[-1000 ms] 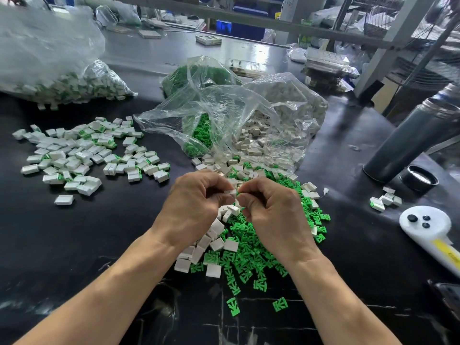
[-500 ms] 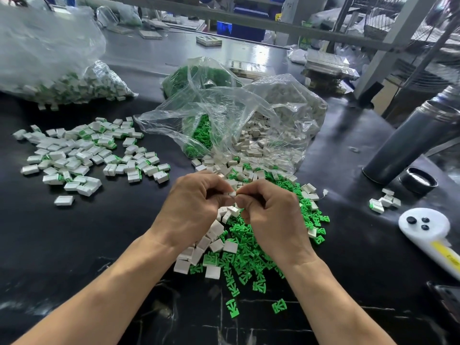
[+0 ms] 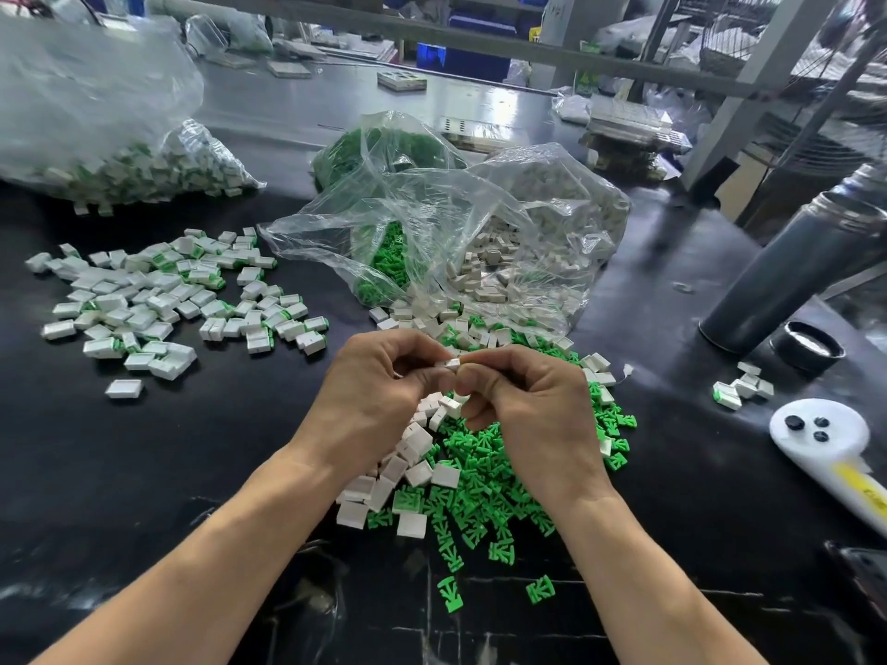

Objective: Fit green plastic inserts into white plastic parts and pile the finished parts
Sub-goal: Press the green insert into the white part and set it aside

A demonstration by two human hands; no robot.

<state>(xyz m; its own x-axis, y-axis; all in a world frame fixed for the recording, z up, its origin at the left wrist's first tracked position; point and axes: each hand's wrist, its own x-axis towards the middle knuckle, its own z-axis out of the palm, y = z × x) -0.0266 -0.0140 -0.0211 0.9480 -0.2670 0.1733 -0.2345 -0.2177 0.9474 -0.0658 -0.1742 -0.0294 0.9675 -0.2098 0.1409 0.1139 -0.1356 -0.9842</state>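
Left hand [image 3: 379,391] & right hand [image 3: 523,405] both pinch one white part [image 3: 447,363]; fingers hide most of it, insert not visible.

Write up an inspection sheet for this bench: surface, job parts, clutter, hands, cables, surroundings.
Surface: glossy black worktable, scuffed near the front edge.
Job's things: loose green plastic inserts heaped with empty white plastic parts under the hands; spread pile of finished white-and-green parts on the left; clear plastic bags of stock behind.
Clutter: dark metal flask lying on the right, its black cap, white plastic handheld controller.
Hands: left hand and right hand together pinch one small white part.
Cables: nothing seen.
Surroundings: grey metal shelving frame behind, blue bins beyond.
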